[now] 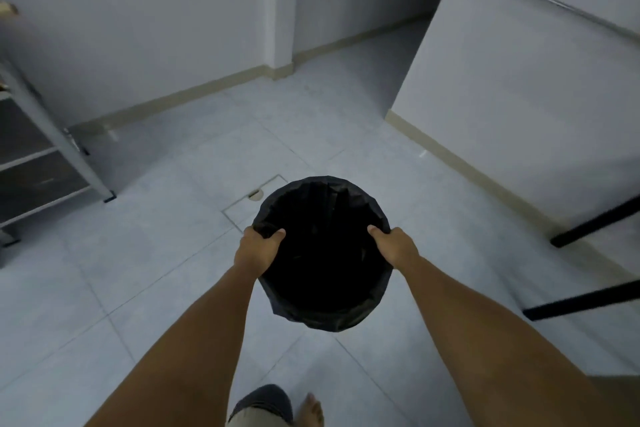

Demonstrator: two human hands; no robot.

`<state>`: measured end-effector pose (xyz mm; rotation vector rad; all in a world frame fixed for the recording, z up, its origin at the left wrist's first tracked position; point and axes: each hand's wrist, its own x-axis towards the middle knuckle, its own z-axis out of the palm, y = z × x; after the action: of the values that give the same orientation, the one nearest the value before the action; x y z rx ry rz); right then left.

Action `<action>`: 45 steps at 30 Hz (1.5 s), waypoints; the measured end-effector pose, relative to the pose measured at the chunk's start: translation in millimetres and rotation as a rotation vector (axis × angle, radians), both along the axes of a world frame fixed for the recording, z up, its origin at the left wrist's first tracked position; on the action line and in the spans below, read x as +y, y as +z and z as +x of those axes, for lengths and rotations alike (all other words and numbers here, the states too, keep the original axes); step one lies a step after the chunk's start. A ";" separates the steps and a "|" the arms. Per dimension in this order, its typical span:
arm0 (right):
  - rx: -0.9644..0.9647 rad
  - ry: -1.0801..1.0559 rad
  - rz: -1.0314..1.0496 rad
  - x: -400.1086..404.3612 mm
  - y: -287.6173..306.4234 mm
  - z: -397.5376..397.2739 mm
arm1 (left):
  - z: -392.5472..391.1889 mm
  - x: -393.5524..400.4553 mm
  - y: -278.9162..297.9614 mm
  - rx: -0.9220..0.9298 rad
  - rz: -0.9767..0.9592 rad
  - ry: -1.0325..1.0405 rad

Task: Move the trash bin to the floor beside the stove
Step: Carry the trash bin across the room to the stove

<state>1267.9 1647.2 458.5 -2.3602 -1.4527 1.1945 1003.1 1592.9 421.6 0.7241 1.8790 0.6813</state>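
- We are carrying the trash bin [322, 253], a round bin lined with a black bag [304, 312], out in front of us and clear of the tiled floor [173, 253], its mouth facing up at us.
- Our left hand [258, 250] grips the left rim and our right hand [394, 246] the right rim; on each, the fingers [277, 234] are clenched over the edge, thumb inside and the rest hidden outside, pinching liner and rim together.
- We judge the step in hand to be the carry, with the set-down yet to come. No stove shows in this view; a metal shelf rack [52, 163] stands at the left edge, and whether the stove sits on it we cannot tell.
- To do it well, we should keep both grips level so the bin stays upright and nothing shifts inside; its contents are too dark to make out.
- The liner is loose plastic, so it may slide on the rim; we should squeeze the hard edge beneath it, not the bag alone.
- We should watch our footing: a bare foot [313, 409] shows below the bin, and black furniture legs [595, 222] jut in at the right, well apart from the bin for now.
- On arrival, we should lower the bin flat to the floor before loosening either hand.
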 end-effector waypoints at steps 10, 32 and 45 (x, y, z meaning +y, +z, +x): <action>0.004 0.334 -0.030 150.4 -13.3 -95.0 | -66.1 69.6 -12.5 -0.009 -0.007 0.277; 0.018 0.689 -0.005 415.7 -13.0 -426.2 | -348.2 256.5 -10.4 -0.033 0.060 0.559; -0.005 0.884 -0.064 563.4 -30.2 -651.5 | -515.7 365.2 -19.1 -0.151 0.061 0.762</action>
<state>616.4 2210.6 428.3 -1.7344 -2.6097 1.3684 487.4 1958.1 402.6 -0.0447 1.9808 1.2288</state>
